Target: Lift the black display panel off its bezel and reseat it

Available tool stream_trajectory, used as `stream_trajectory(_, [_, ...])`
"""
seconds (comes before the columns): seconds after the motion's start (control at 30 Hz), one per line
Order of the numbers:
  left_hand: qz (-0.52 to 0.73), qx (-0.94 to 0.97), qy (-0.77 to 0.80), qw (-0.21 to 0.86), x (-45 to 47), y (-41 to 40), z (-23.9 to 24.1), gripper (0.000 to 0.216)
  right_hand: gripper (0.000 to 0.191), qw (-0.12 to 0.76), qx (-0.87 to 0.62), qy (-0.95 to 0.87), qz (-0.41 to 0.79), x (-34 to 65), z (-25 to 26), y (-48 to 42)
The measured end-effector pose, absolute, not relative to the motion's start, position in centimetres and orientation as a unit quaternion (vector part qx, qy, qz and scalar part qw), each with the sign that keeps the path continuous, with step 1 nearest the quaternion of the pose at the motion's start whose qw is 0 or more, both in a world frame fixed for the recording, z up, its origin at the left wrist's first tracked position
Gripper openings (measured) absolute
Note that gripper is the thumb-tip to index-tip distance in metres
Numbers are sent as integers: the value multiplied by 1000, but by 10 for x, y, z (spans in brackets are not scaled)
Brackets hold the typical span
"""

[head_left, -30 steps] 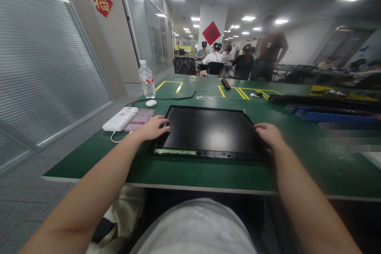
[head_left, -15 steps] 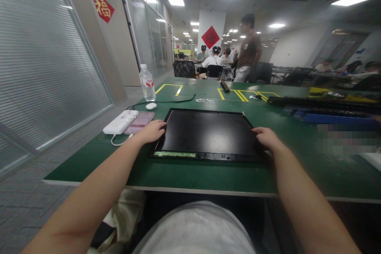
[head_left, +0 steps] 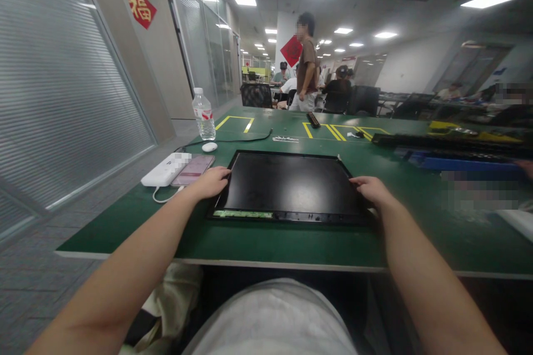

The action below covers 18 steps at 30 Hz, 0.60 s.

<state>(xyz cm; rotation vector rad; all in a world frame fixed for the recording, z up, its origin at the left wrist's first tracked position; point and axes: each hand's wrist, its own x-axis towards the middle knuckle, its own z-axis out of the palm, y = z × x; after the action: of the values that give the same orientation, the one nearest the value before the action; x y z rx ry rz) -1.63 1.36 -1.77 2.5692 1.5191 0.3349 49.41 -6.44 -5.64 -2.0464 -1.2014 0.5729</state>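
A black display panel point(head_left: 287, 183) lies on the green table in front of me, screen side up. Along its near edge runs a green circuit strip point(head_left: 244, 214) on the left half. My left hand point(head_left: 211, 182) grips the panel's left edge, fingers closed over the frame. On the opposite side my right hand point(head_left: 371, 189) pinches the right edge between thumb and fingers. The undersides of both grips are hidden.
Left of the panel are a phone point(head_left: 193, 170), a white power bank point(head_left: 165, 169), a white oval case point(head_left: 209, 147) and a water bottle point(head_left: 204, 115). Black bars point(head_left: 437, 144) and a blue piece point(head_left: 453, 160) lie to the right. A person point(head_left: 307, 64) stands beyond the table point(head_left: 275, 247).
Both hands keep the same hold on the panel, which stays in place on the table. The person in the background has walked to the left.
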Motion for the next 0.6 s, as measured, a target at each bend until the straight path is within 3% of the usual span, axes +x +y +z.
stream_trajectory(0.33, [190,813,530,147,-18,6,-16,63,53,285,-820,-468,166,478,-42,-70])
stream_trajectory(0.6, [149,802,570,98,-9,5,-18,56,48,274,-816,-487,147,478,-42,-70])
